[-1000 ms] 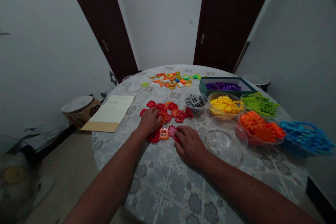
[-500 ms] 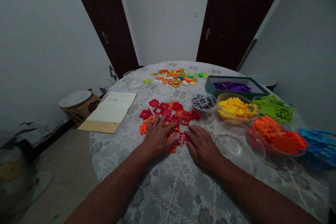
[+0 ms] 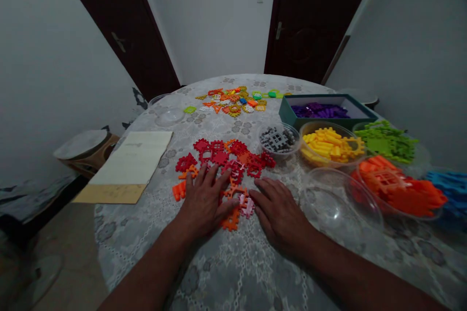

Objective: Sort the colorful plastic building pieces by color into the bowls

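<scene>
Now both hands are lying flat and spread: left hand (image 3: 203, 202) covering red pieces (image 3: 222, 155), right hand (image 3: 279, 214) just right, touching pink piece (image 3: 247, 206).

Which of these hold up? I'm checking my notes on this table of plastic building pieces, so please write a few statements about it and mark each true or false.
1. Both hands lie flat on the table among the red and orange pieces. True: left hand, right hand.
2. The teal box holds yellow pieces. False: it holds purple pieces; the yellow pieces are in a bowl.
3. The clear bowl beside the right hand is empty. True.
4. The paper booklet lies right of the hands. False: it lies left.
</scene>
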Available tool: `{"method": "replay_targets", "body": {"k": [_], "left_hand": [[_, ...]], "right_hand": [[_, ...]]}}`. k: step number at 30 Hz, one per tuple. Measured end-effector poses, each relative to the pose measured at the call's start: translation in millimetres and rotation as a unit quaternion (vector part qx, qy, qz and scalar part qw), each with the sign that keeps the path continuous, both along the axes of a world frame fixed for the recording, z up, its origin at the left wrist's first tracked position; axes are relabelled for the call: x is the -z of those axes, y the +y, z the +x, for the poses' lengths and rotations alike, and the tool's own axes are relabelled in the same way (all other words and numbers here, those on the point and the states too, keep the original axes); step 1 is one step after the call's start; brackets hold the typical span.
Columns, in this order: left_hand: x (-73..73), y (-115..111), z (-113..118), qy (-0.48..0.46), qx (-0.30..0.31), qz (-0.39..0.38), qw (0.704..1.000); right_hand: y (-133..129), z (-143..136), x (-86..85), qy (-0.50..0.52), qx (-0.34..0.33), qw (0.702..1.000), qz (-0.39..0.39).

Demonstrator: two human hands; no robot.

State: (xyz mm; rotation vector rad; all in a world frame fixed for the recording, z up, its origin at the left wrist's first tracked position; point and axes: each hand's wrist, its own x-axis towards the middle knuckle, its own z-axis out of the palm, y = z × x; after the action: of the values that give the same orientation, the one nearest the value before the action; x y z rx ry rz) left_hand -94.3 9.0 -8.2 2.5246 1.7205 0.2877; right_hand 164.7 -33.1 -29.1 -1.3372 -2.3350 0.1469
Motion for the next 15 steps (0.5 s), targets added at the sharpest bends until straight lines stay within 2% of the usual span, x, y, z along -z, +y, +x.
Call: {"method": "replay_targets", "body": {"k": [5,9,12,15], "left_hand": [[-9.7,4.7,3.2,-0.001,-0.028,0.025,0.999],[-17.9,9.4,17.4,0.002,0.005,0.052,0.999],[-17.5,25.0,36.4,0.023,0.022,0.041,0.999],[-12.6,52.0,56.7,0.042,0.017,0.017,0.999]], "right_hand": [[-0.4,-3.7,-4.2,-0.003,-0.004,1.0,-0.002],[0.9,-4.3,-4.3,0.016,-0.012,1.0,0.005],[2.5,-4.7,-3.4,0.024,-0.009,1.0,0.007],[3.5,-4.8,-2.7,0.024,-0.009,1.0,0.012]]}}
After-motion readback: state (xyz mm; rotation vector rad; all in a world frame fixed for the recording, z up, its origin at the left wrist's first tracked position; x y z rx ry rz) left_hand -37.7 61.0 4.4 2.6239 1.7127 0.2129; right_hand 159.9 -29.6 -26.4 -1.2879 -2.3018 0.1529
